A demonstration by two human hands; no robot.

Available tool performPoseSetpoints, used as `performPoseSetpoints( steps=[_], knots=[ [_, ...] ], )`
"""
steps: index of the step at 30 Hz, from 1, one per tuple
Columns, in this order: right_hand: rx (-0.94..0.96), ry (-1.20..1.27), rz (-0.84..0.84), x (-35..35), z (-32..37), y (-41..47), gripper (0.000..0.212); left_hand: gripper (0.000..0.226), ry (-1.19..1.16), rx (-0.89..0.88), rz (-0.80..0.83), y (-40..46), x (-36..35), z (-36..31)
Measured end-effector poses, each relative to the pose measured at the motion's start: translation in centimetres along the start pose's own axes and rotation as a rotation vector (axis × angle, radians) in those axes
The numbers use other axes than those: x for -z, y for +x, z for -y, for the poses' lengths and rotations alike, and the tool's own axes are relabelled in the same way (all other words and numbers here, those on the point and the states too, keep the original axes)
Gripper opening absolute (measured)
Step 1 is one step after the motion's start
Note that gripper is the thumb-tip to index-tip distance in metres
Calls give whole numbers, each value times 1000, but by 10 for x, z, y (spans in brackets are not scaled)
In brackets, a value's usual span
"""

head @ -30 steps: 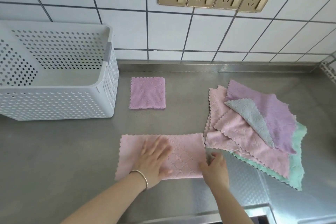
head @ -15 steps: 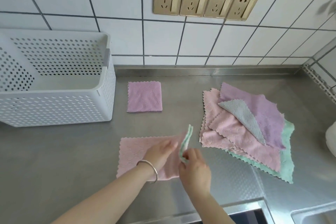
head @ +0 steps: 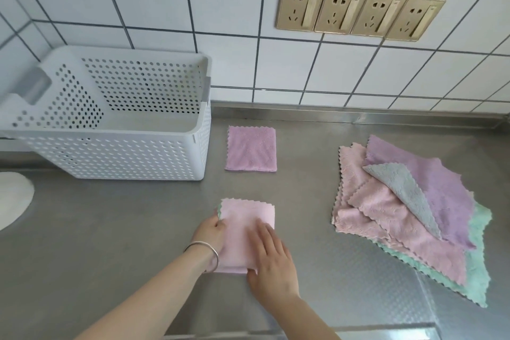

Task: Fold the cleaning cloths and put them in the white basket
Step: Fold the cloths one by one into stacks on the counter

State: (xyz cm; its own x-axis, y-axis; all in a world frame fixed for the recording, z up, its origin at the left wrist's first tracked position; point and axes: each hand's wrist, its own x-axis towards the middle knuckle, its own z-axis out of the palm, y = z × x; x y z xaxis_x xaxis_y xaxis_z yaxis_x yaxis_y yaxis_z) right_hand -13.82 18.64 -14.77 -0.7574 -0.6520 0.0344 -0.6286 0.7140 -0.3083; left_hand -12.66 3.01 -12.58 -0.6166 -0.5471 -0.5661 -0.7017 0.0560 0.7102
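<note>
A pink cloth (head: 242, 225), folded into a small square, lies on the steel counter in front of me. My left hand (head: 211, 234) pinches its left edge, where a green underside shows. My right hand (head: 271, 259) lies flat on its right lower part, fingers spread. A folded purple cloth (head: 251, 148) lies beyond it, to the right of the white basket (head: 110, 154), which holds nothing that I can see. A loose pile of unfolded cloths (head: 408, 210), pink, purple, grey and green, lies at the right.
The white tiled wall with a row of gold sockets (head: 358, 11) runs behind the counter. A white rounded object (head: 12, 196) sits at the left edge. The sink's rim (head: 358, 332) runs along the counter's front right.
The pink cloth, a long strip a second ago, has been folded leftward into a square. My right hand carried the right end over and now presses it flat; my left hand shifted to the left edge.
</note>
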Motion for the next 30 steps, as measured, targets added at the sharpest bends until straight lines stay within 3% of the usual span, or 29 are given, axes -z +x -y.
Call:
performPoseSetpoints(
  steps=[3,6,8,11,16,22,25,30],
  knots=[
    [-18,-53,98,-11,-1,1,67,13,12,50,-63,4,2,11],
    [-13,-86,151,-15,-2,2,66,25,-82,66,-181,1,0,13],
    [19,-88,150,-18,-4,2,66,18,-87,50,-219,-2,-2,13],
    [41,-107,176,-21,-6,0,89,16,-23,31,-248,-2,-7,15],
    [70,-124,169,-24,-7,0,92,10,-17,61,-338,2,-6,12],
    [119,-101,206,-24,-5,0,87,7,23,61,-384,4,0,26],
    [117,-64,206,-22,-3,-1,71,14,115,16,-353,6,0,32],
    [150,-48,106,-16,-4,-1,57,23,73,-41,-362,5,2,42]
  ],
)
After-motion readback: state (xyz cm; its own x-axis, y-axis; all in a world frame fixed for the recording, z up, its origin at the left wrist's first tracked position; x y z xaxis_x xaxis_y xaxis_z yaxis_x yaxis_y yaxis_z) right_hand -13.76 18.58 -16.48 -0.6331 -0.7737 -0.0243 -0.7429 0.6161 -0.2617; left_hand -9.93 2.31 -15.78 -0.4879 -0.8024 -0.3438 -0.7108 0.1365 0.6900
